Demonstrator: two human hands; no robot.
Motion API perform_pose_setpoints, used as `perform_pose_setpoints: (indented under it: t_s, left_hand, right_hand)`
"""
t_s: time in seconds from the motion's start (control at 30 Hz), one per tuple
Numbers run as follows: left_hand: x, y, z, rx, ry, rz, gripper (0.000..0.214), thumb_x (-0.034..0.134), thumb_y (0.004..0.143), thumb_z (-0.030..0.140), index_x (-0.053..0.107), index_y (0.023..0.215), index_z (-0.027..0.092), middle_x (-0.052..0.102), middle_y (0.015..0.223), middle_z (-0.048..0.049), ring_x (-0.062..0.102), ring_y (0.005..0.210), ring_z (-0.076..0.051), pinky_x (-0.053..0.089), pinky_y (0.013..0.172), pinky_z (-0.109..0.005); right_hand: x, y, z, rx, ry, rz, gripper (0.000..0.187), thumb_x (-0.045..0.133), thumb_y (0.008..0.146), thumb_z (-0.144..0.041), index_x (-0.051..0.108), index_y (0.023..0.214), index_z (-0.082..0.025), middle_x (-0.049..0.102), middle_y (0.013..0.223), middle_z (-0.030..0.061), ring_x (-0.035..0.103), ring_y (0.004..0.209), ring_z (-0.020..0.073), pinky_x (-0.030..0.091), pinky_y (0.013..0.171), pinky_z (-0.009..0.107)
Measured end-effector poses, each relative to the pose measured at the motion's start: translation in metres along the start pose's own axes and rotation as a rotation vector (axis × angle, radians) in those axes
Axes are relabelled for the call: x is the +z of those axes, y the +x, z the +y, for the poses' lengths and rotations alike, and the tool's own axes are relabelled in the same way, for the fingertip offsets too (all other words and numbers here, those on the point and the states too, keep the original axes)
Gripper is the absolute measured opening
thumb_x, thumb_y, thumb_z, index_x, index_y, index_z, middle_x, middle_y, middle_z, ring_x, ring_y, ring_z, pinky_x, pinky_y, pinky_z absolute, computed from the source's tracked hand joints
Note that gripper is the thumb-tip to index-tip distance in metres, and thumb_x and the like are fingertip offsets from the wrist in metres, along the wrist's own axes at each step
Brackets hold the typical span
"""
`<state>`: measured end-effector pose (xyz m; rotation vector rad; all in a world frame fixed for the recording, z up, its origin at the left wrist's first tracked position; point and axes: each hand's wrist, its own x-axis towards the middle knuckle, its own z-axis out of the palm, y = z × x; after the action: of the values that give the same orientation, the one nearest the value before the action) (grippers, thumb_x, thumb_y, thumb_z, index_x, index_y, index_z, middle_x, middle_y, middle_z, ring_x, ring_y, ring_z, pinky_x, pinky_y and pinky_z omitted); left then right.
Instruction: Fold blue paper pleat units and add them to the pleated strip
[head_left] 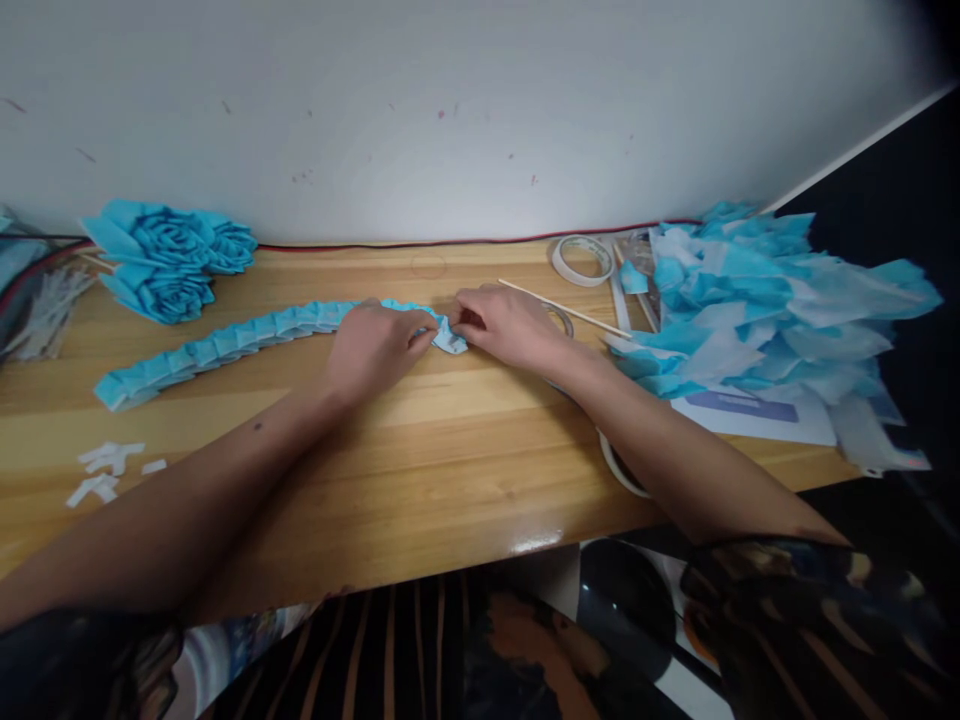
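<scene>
A long pleated strip of blue paper (225, 345) lies across the wooden table (420, 470), running from the left toward the middle. My left hand (375, 345) rests on the strip's right end, fingers pinched on the folds. My right hand (506, 325) pinches the very tip of the same strip (452, 343) from the other side. Both hands are closed on the paper, almost touching each other.
Finished blue paper roses (169, 260) sit at the back left. A heap of blue and white paper pieces (757, 310) fills the right. A tape roll (581, 258), a thin wooden stick (562, 307), and white scraps (105, 470) lie about. A wall stands behind.
</scene>
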<state>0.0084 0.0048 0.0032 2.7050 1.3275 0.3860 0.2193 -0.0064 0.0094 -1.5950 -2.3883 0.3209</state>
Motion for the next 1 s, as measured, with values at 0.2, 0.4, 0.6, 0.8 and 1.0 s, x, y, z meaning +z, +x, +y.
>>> perform_pose_setpoints:
  t_s: [0.2, 0.4, 0.6, 0.8, 1.0]
  left_hand:
    - [-0.0024, 0.0005, 0.002, -0.016, -0.003, -0.023, 0.03, 0.052, 0.1, 0.029, 0.08, 0.092, 0.023, 0.076, 0.077, -0.007, 0.063, 0.069, -0.021, 0.043, 0.073, -0.035]
    - [0.0011, -0.0016, -0.0012, 0.041, 0.001, 0.035, 0.03, 0.051, 0.098, 0.027, 0.078, 0.087, 0.024, 0.074, 0.073, -0.0049, 0.06, 0.065, -0.02, 0.041, 0.07, -0.034]
    - [-0.0022, -0.0027, 0.0005, 0.07, 0.09, -0.035, 0.036, 0.047, 0.097, 0.02, 0.069, 0.069, 0.022, 0.067, 0.064, -0.0052, 0.053, 0.061, -0.02, 0.034, 0.068, -0.037]
    - [-0.0038, -0.0041, -0.0013, 0.203, 0.14, -0.052, 0.032, 0.046, 0.095, 0.013, 0.067, 0.072, 0.021, 0.062, 0.059, -0.006, 0.052, 0.057, -0.021, 0.035, 0.069, -0.04]
    - [-0.005, -0.0059, 0.0016, 0.24, 0.223, -0.093, 0.028, 0.049, 0.092, 0.01, 0.073, 0.082, 0.022, 0.067, 0.061, -0.0059, 0.058, 0.061, -0.023, 0.039, 0.073, -0.039]
  right_hand:
    - [0.0003, 0.0018, -0.0018, 0.044, -0.013, 0.007, 0.035, 0.064, 0.092, -0.021, 0.065, 0.127, -0.022, 0.079, 0.102, 0.0038, 0.066, 0.089, 0.0232, 0.034, 0.069, 0.031]
    - [-0.0004, 0.0021, -0.0004, 0.011, -0.051, -0.002, 0.012, 0.063, 0.092, -0.022, 0.073, 0.098, -0.023, 0.079, 0.098, 0.0045, 0.067, 0.088, 0.0227, 0.033, 0.068, 0.032]
    - [0.0004, -0.0003, 0.0005, -0.029, -0.073, 0.021, 0.013, 0.062, 0.092, -0.018, 0.074, 0.094, -0.022, 0.078, 0.096, 0.0057, 0.067, 0.091, 0.0235, 0.033, 0.069, 0.032]
    - [-0.005, -0.003, -0.0013, -0.058, -0.098, -0.012, 0.02, 0.059, 0.094, -0.014, 0.076, 0.099, -0.023, 0.079, 0.102, 0.0055, 0.067, 0.097, 0.0248, 0.036, 0.073, 0.032]
    - [-0.0061, -0.0048, -0.0001, -0.188, -0.222, -0.033, 0.029, 0.049, 0.101, -0.014, 0.077, 0.105, -0.022, 0.078, 0.106, 0.0084, 0.066, 0.098, 0.025, 0.039, 0.079, 0.035]
